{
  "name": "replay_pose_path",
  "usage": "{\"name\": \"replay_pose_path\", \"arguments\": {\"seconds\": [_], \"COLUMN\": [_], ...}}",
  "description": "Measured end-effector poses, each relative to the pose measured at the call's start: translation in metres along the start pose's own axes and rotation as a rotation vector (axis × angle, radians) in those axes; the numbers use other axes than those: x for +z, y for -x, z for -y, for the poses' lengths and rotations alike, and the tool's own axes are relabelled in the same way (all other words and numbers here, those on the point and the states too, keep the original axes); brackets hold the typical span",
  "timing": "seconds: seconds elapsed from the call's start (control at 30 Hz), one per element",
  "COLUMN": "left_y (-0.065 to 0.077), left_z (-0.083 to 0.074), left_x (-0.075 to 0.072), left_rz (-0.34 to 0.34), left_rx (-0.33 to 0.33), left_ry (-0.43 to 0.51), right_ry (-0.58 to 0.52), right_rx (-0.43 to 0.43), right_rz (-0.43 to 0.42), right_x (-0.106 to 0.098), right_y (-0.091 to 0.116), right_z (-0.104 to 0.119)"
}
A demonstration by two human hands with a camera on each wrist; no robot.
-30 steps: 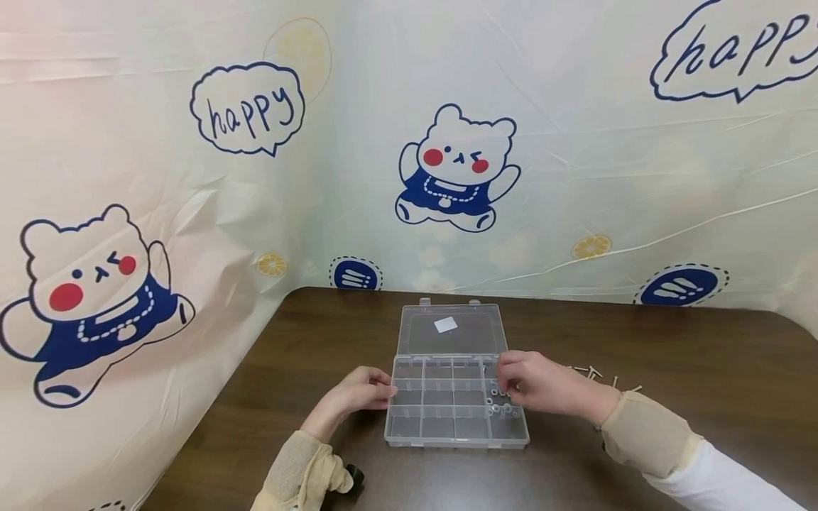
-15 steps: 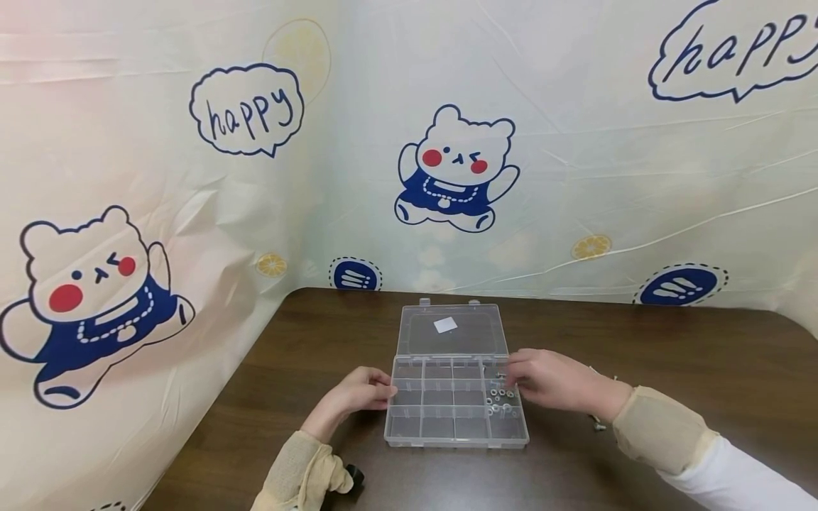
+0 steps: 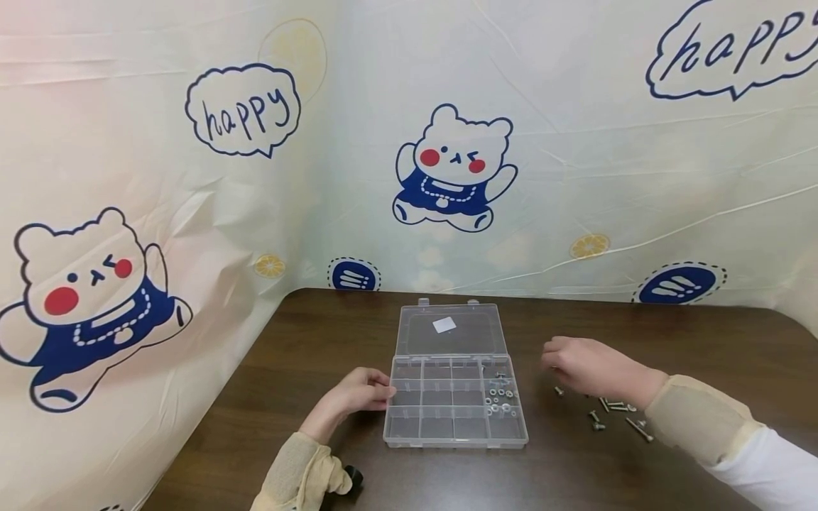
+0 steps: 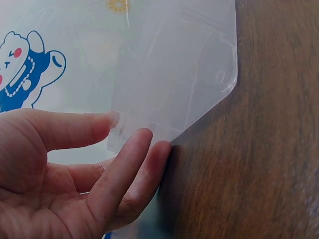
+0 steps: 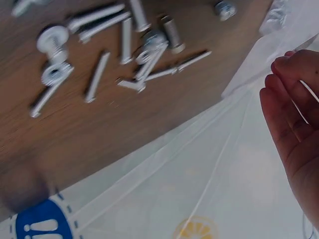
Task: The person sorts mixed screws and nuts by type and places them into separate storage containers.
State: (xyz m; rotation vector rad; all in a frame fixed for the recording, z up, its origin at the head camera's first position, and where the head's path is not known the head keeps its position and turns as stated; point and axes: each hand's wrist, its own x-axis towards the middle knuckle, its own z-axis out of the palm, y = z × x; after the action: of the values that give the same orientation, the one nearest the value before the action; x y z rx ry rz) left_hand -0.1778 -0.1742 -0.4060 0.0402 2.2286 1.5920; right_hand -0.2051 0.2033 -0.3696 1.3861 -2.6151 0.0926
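Note:
A clear plastic compartment box (image 3: 437, 428) lies on the table with its lid (image 3: 418, 337) folded back. My left hand (image 3: 361, 389) holds the box's left side, its thumb (image 4: 79, 130) against the clear wall and fingertips by the edge. Nuts and washers (image 3: 501, 392) sit in the right-hand middle compartment; a few small screws (image 3: 501, 375) lie in the one behind. To the right, loose bolts and screws (image 3: 616, 407) are scattered on the wood. My right hand (image 3: 594, 363) is over their far side, fingers loosely bent, with nothing visible in them.
The brown wooden table (image 3: 307, 341) ends at a patterned cloth backdrop (image 3: 562, 177) behind and at the left. A small white label (image 3: 444, 325) shows on the lid. A black object (image 3: 353, 480) sits by my left wrist.
My right hand has left the box's right-hand compartments and moved right over the loose bolts. Screws in the back right compartment are now uncovered. My left hand stays at the box.

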Motion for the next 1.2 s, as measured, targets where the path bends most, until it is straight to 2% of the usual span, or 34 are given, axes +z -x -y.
{"name": "replay_pose_path", "arguments": {"seconds": [0.17, 0.33, 0.57, 0.8, 1.0, 1.2], "left_y": [0.0, -0.001, -0.003, -0.004, -0.004, -0.003], "left_z": [0.0, -0.001, -0.001, 0.001, 0.002, 0.003], "left_x": [-0.001, -0.001, 0.0, 0.0, 0.0, 0.0], "left_rz": [-0.001, 0.004, -0.003, -0.003, -0.002, -0.004], "left_rx": [-0.008, 0.001, 0.0, -0.001, 0.002, -0.002], "left_ry": [0.001, 0.007, 0.019, 0.028, 0.03, 0.03], "right_ry": [-0.018, -0.103, -0.227, -0.245, -0.265, -0.258], "right_rx": [0.053, 0.09, 0.17, 0.156, 0.166, 0.153], "right_rz": [0.028, 0.028, 0.118, 0.105, 0.141, 0.124], "right_x": [-0.002, -0.002, 0.004, 0.015, 0.019, 0.025], "right_y": [0.01, 0.02, 0.034, 0.043, 0.042, 0.04], "right_z": [-0.014, -0.029, -0.038, -0.038, -0.037, -0.038]}}
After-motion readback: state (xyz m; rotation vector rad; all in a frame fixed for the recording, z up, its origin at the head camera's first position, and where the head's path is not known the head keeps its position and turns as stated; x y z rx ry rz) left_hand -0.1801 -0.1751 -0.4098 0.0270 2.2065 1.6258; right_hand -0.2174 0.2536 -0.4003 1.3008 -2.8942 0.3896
